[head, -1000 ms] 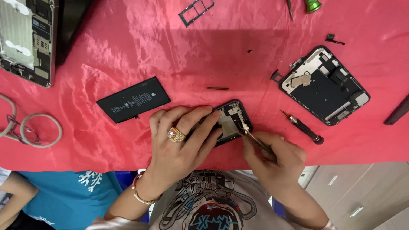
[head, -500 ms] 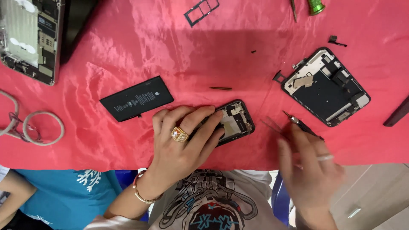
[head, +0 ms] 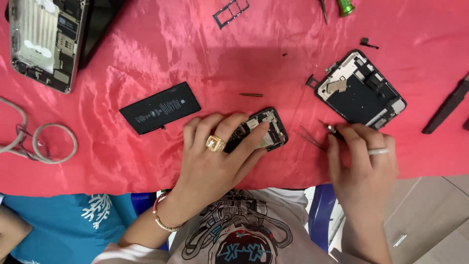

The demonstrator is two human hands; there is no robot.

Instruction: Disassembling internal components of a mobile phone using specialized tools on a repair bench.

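My left hand [head: 215,156], with a gold ring on it, presses flat on a small opened phone body [head: 266,128] near the front edge of the red cloth [head: 273,54]. To its right, my right hand [head: 364,161] closes its thumb and fingers around a black screwdriver [head: 334,130], whose thin tip points up and left. A pair of thin tweezers [head: 309,137] lies on the cloth between the two hands. Left of my left hand lies a black flat battery [head: 160,107].
A second opened phone frame [head: 360,93] lies at the right, and a larger opened phone [head: 46,41] at the top left. Also on the cloth are a card tray [head: 230,12], a green-handled tool [head: 346,7], a black pry tool [head: 447,108], a small brass bit [head: 250,95] and a looped cable [head: 41,142].
My right hand left the small phone body and moved right. The tweezers it held now lie on the cloth, and its fingers have closed on the screwdriver. My left hand stayed put.
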